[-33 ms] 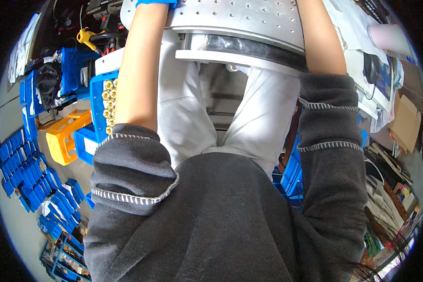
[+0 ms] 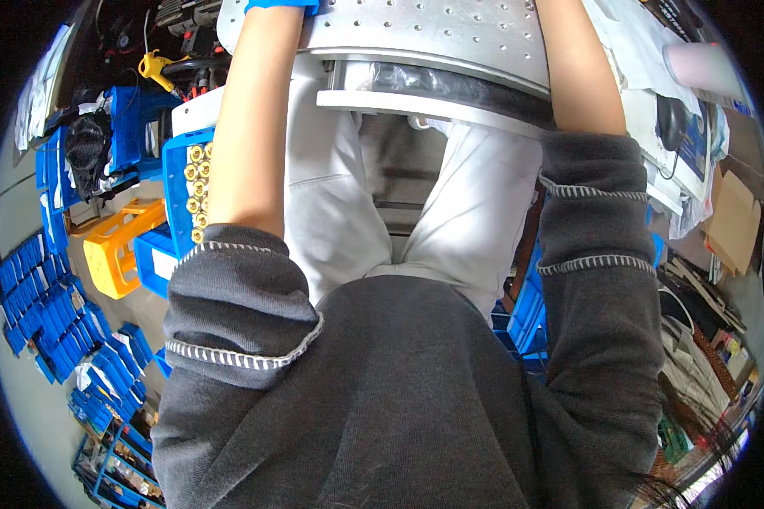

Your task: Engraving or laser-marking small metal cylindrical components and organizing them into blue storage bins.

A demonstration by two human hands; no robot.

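Hand position: both of my arms extend forward over the perforated metal plate (image 2: 424, 34). My left forearm (image 2: 255, 127) crosses its near left corner and my right forearm (image 2: 586, 68) crosses its near right corner. A blue cuff (image 2: 284, 3), possibly that of a glove, shows at the left wrist. My left hand and right hand lie past the upper limit of view.

Finger state: I cannot tell whether the fingers of either hand are spread, drawn together or holding a part.

Part location: brass pieces (image 2: 193, 205) stand in rows along the left wall of a blue bin (image 2: 175, 178), beside my left forearm. The forearm covers the bin's right side, so the full count cannot be read.

Progress: the visible strip of plate along its near edge shows bare holes and no part. I judge that the work is under way farther forward. The bin holds a stock of pieces (finished or waiting, the view does not settle which), so neither the completed share nor the remainder can be stated.

Surroundings: a shallow drawer (image 2: 399, 103) projects beyond the plate's near edge, with clear plastic (image 2: 390, 78) inside. White papers (image 2: 637, 51) lie past the plate's right edge.
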